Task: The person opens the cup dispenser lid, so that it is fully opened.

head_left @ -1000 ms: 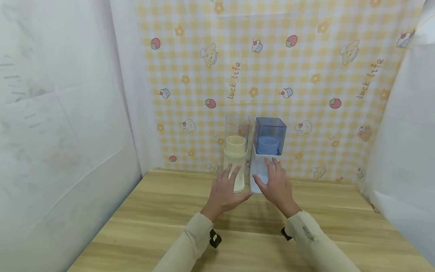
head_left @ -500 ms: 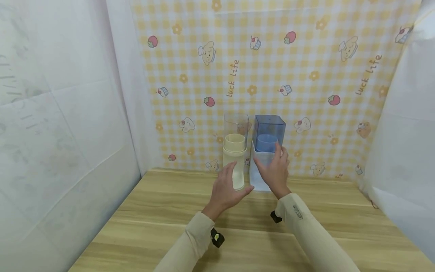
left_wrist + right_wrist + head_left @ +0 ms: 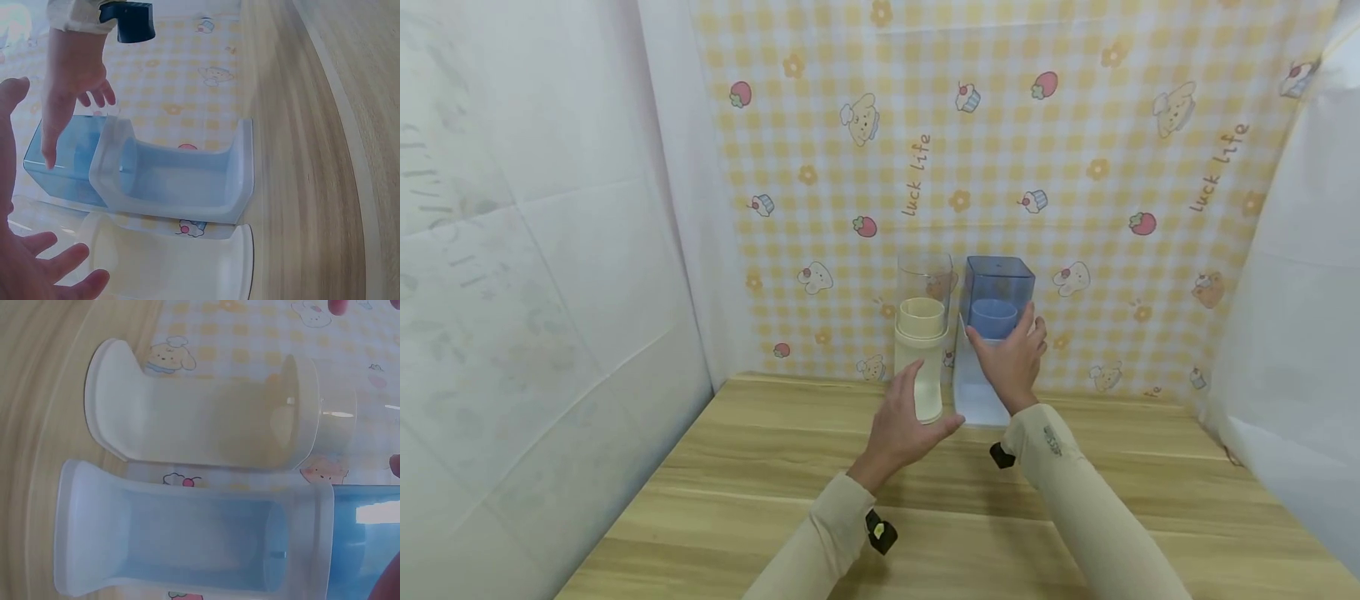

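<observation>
Two upright dispenser-like holders stand side by side against the patterned cloth. The left holder (image 3: 928,375) is cream with a clear round top; the right holder (image 3: 973,392) is pale blue-white with a translucent blue square top (image 3: 997,279). My left hand (image 3: 898,429) hovers before the cream holder, thumb stretched rightward and fingers raised, with nothing in its grasp. At the lower part of the blue top is my right hand (image 3: 1013,362), thumb toward its left side and fingers toward its right. In the left wrist view this hand overlaps the blue top (image 3: 75,144), fingers extended.
A wooden table (image 3: 737,475) bears both holders near its back edge. Behind them hangs a yellow checked cloth (image 3: 820,250). White sheeting (image 3: 550,250) closes off the left side, with more sheeting (image 3: 1292,317) on the right.
My right hand has risen from the front of the pale holder to the blue top, spreading beside it. My left hand stays nearly in place, its spread fingers drawn together. Both holders stay put.
</observation>
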